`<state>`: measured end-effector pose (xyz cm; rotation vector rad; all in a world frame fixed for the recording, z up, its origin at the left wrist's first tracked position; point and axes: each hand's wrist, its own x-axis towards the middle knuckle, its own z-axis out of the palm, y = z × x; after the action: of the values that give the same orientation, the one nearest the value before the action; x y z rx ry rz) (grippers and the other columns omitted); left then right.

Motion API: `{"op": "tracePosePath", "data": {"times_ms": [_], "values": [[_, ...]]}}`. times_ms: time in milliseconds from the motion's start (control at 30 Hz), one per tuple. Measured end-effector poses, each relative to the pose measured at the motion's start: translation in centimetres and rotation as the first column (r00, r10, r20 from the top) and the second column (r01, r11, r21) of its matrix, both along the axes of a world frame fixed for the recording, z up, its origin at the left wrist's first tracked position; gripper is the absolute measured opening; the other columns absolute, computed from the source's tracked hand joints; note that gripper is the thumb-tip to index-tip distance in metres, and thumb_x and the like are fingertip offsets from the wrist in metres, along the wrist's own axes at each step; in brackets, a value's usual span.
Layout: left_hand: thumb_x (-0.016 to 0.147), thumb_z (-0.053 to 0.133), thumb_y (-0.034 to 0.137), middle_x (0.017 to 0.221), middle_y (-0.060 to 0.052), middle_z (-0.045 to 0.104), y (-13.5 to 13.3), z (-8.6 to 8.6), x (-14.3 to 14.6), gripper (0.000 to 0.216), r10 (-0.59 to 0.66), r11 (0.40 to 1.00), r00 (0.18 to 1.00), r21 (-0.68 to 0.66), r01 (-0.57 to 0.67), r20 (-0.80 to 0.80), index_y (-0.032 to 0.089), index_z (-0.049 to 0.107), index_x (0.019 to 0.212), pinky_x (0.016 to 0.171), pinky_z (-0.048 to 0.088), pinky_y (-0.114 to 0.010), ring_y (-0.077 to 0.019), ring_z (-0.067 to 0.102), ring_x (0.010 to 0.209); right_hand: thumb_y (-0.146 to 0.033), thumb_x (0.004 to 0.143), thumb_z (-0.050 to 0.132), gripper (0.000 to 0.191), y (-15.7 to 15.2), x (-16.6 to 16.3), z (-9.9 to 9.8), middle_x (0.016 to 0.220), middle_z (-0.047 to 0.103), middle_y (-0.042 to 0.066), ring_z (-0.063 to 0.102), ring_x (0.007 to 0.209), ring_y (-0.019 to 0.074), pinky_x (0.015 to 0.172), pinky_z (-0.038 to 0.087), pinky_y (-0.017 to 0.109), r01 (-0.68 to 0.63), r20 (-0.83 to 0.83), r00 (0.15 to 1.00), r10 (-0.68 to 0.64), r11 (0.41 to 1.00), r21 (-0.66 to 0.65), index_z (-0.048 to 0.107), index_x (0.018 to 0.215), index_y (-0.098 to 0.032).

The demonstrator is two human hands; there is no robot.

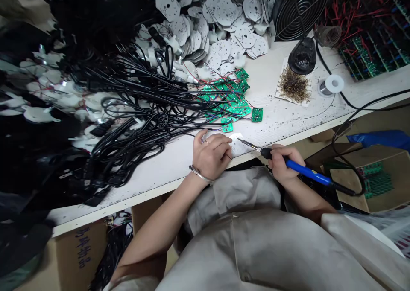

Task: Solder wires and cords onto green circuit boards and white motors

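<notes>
Well, the right hand (286, 163) is wrapped round the iron (307, 173), its tip aimed over a white piece (237, 147) just this side of the boards (241, 106). The left hand (211, 156) rests on the near left of the boards, fingers curled in; what they pinch, if anything, is hidden from me. So I'd judge this one piece to be mid-soldering, with no finished joint to be seen. The boards look largely wired, since black cables (124, 148) run in from their left, though I can't check every end. To their right sit the solder (335, 83) and a pad (294, 88) strewn with brown bits, so the soldering seems well used. Plenty else lies loose: discs (221, 9) beyond the boards, white parts (41, 114) far to their left. Well off to their right stand more circuits (368, 54) with red wires, done or waiting, I couldn't say
</notes>
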<state>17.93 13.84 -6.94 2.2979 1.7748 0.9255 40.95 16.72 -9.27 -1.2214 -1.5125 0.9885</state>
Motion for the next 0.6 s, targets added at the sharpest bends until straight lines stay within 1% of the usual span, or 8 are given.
{"op": "tracePosePath", "data": {"times_ms": [100, 167, 267, 333, 400, 500, 600], "values": [[0.084, 0.056, 0.021, 0.094, 0.002, 0.076, -0.1, 0.0, 0.0, 0.011, 0.019, 0.999, 1.000, -0.031, -0.020, -0.006, 0.021, 0.062, 0.075, 0.105, 0.025, -0.045, -0.0172, 0.069, 0.092, -0.052, 0.085, 0.058, 0.029, 0.4, -1.0, 0.0, 0.065, 0.063, -0.001, 0.060, 0.054, 0.0142, 0.044, 0.048, 0.028, 0.050, -0.035, 0.998, -0.050, 0.999, -0.015, 0.055, 0.074, -0.025], [0.084, 0.056, 0.021, 0.094, 0.002, 0.076, -0.1, 0.1, 0.0, 0.011, 0.036, 0.997, 0.999, -0.063, -0.036, -0.006, 0.021, 0.062, 0.074, 0.106, 0.025, -0.045, -0.0172, 0.069, 0.092, -0.051, 0.083, 0.060, 0.030, 0.7, -1.4, 0.5, 0.062, 0.062, -0.002, 0.058, 0.050, 0.0128, 0.041, 0.046, 0.026, 0.044, -0.036, 0.998, -0.047, 0.997, -0.062, 0.055, 0.073, -0.024], [0.083, 0.055, 0.022, 0.094, 0.001, 0.076, -0.1, 0.2, 0.2, 0.013, 0.056, 0.992, 0.998, -0.110, -0.057, -0.010, 0.021, 0.063, 0.073, 0.107, 0.026, -0.044, -0.0173, 0.069, 0.093, -0.051, 0.082, 0.064, 0.030, 1.0, -1.7, 1.7, 0.055, 0.059, -0.006, 0.050, 0.037, 0.0087, 0.033, 0.038, 0.022, -0.016, -0.098, 0.995, 0.004, 0.991, -0.131, 0.054, 0.073, -0.023], [0.083, 0.055, 0.021, 0.094, 0.002, 0.075, -0.1, 0.2, 0.2, 0.013, 0.059, 0.993, 0.998, -0.102, -0.058, 0.008, 0.021, 0.063, 0.073, 0.107, 0.026, -0.043, -0.0168, 0.069, 0.092, -0.048, 0.082, 0.066, 0.028, 1.2, -1.7, 2.5, 0.048, 0.054, -0.009, 0.043, 0.030, 0.0070, 0.029, 0.033, 0.020, -0.079, -0.176, 0.983, 0.051, 0.984, -0.157, 0.054, 0.075, -0.023], [0.084, 0.055, 0.020, 0.094, 0.002, 0.075, -0.1, 0.2, 0.1, 0.013, 0.052, 0.994, 0.998, -0.093, -0.048, 0.037, 0.021, 0.063, 0.074, 0.107, 0.027, -0.043, -0.0162, 0.068, 0.092, -0.045, 0.084, 0.066, 0.025, 1.2, -1.5, 2.9, 0.043, 0.050, -0.012, 0.043, 0.027, 0.0071, 0.028, 0.033, 0.019, -0.111, -0.214, 0.974, 0.075, 0.980, -0.164, 0.054, 0.077, -0.023], [0.083, 0.055, 0.021, 0.095, 0.002, 0.075, -0.2, 0.3, 0.1, 0.013, 0.058, 0.990, 0.997, -0.130, -0.052, 0.043, 0.022, 0.064, 0.074, 0.107, 0.028, -0.044, -0.0164, 0.068, 0.091, -0.041, 0.085, 0.066, 0.022, 0.8, -1.1, 2.4, 0.044, 0.052, -0.011, 0.046, 0.030, 0.0075, 0.030, 0.036, 0.019, -0.103, -0.154, 0.985, 0.080, 0.984, -0.147, 0.054, 0.078, -0.023], [0.083, 0.055, 0.021, 0.095, 0.002, 0.075, -0.1, 0.3, 0.1, 0.014, 0.066, 0.989, 0.997, -0.136, -0.062, 0.027, 0.022, 0.064, 0.073, 0.106, 0.030, -0.044, -0.0163, 0.069, 0.090, -0.043, 0.084, 0.066, 0.024, 0.1, -0.8, 1.1, 0.055, 0.061, -0.007, 0.050, 0.035, 0.0076, 0.035, 0.040, 0.021, -0.083, -0.069, 0.995, 0.078, 0.993, -0.080, 0.055, 0.079, -0.023]]}}
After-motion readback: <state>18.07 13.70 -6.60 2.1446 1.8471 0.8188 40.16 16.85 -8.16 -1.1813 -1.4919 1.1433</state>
